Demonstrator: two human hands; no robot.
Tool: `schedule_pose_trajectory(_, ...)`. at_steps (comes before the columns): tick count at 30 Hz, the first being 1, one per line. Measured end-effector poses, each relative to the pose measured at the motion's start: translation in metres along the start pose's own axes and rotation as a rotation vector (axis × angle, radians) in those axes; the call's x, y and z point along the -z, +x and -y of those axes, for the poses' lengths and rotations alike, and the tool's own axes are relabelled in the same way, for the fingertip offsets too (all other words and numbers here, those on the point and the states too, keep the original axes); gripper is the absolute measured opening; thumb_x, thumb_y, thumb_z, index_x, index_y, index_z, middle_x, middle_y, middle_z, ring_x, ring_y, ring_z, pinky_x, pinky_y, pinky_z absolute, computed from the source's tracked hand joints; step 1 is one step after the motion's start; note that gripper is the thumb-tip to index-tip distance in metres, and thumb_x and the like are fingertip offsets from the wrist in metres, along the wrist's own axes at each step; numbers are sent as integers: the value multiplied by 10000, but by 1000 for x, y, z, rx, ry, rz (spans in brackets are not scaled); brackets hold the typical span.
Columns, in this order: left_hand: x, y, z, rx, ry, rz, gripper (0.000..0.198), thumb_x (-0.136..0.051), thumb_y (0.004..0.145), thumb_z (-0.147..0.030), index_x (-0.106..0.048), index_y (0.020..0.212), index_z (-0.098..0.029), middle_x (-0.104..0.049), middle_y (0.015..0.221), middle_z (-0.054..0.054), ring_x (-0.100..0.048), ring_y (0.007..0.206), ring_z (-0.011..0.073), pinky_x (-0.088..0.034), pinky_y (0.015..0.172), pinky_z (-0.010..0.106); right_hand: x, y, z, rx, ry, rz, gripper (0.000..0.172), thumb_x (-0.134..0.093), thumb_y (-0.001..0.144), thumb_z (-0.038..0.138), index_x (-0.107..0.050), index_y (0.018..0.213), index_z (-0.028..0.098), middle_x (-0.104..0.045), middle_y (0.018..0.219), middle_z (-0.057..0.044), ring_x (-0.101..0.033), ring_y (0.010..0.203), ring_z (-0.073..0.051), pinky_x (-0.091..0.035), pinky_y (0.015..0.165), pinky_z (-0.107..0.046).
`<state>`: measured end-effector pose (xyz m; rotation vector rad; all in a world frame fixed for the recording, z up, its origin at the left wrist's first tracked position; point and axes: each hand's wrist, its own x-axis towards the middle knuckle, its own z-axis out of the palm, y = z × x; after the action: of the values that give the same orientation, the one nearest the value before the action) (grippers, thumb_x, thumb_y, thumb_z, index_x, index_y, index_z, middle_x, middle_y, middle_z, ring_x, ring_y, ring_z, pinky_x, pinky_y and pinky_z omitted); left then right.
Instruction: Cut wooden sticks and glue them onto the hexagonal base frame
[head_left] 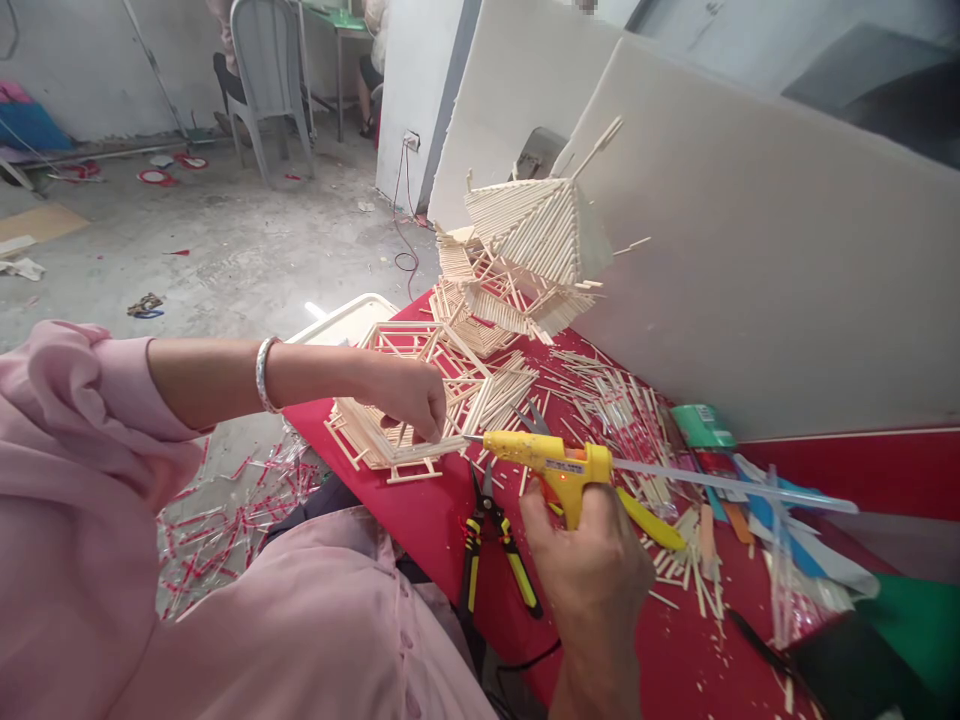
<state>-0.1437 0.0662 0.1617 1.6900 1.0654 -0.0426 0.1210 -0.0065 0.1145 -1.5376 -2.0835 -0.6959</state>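
Observation:
My right hand (596,565) is wrapped round the handle of a yellow glue gun (547,460), a clear glue stick trailing from its back. The gun's nozzle points left at a thin wooden stick (424,452) on the edge of a flat lattice panel of sticks (420,400). My left hand (409,392), with a silver bangle on the wrist, pinches that stick and presses on the panel. Both rest on a red table (450,520). Behind the panel stands a tilted stick-built house model (525,260).
Yellow-handled cutters (487,545) lie near the table's front edge. Loose sticks (622,410), a green tube (701,425) and plastic wrappers litter the table's right. White boards (750,260) stand behind. Red-and-white wrappers cover the floor; a grey chair (266,70) stands far back.

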Motion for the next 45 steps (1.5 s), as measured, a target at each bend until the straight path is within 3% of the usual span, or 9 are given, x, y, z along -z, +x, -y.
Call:
schedule_pose_trajectory(13,1,-2,-3,31,25,-2,136,-615,717,-239,-725,741,-163,-587,535,-45,-442,395,55,-350,451,202,2,2,5,48,35,-20,240,-584,844,408,-518,732,205,-537,612,-4,-551,546,-174,-329,474,-279)
schedule_pose_trajectory(20,0,-1,1,-36,50,-17,133,-615,714,-235,-724,744,-166,-626,588,-31,-474,426,56,-307,424,189,3,2,4,65,24,-21,197,-556,852,371,-531,758,200,-538,617,-8,-554,560,-182,-336,485,-281)
schedule_pose_trajectory(45,1,-2,1,-25,54,10,167,-591,741,-226,-732,806,-166,-597,568,-41,-455,408,57,-359,439,191,13,6,19,154,104,-23,163,-474,914,294,-519,794,193,-610,686,-36,-586,604,-181,-376,528,-285)
